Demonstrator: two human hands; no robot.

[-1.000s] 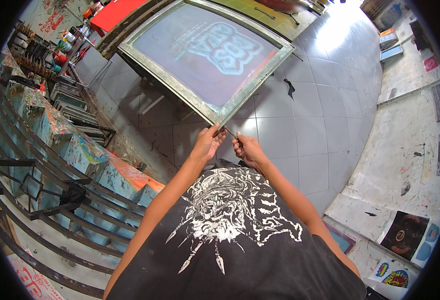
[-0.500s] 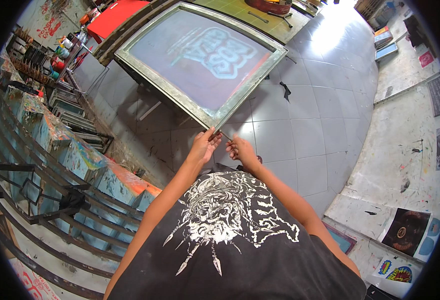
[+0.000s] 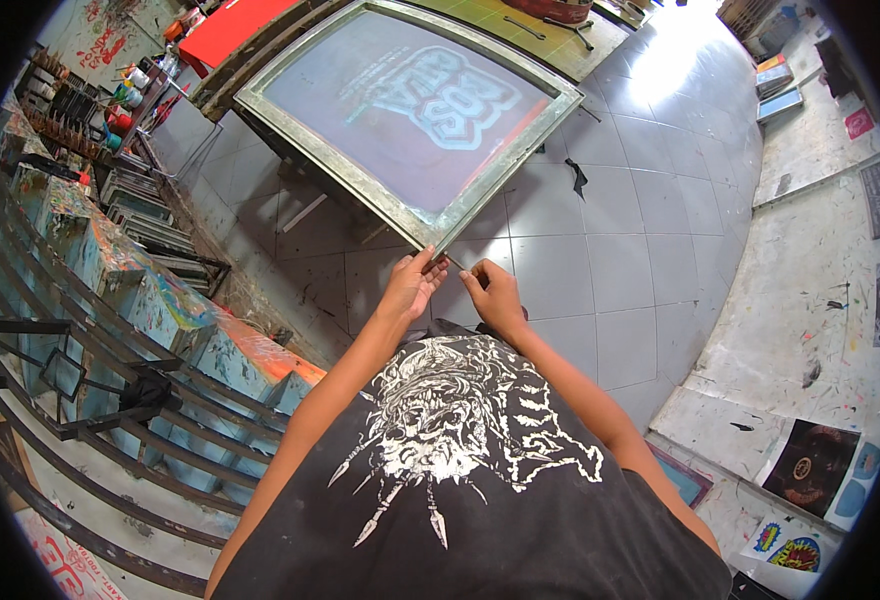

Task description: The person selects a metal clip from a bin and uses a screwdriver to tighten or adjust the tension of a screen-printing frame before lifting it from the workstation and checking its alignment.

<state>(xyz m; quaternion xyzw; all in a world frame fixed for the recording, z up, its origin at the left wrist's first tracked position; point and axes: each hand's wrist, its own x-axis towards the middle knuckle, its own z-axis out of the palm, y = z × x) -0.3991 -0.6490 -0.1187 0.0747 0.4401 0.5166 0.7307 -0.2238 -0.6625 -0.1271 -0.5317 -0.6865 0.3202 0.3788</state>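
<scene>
Metal frame [image 3: 505, 165]: left hand [image 3: 415, 289] clamped on its near corner; right hand [image 3: 498, 298] has rolled over, seemingly pinching the thin rod [image 3: 455, 263] afresh

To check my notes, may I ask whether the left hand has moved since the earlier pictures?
No: the left hand stays at the near corner of the screen frame, without clear shift.

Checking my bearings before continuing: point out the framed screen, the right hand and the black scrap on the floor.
Framed screen [image 3: 395, 125]: head view, middle of its panel.
Right hand [image 3: 498, 296]: head view, middle of the hand.
Black scrap [image 3: 578, 180]: head view, its middle.
</scene>
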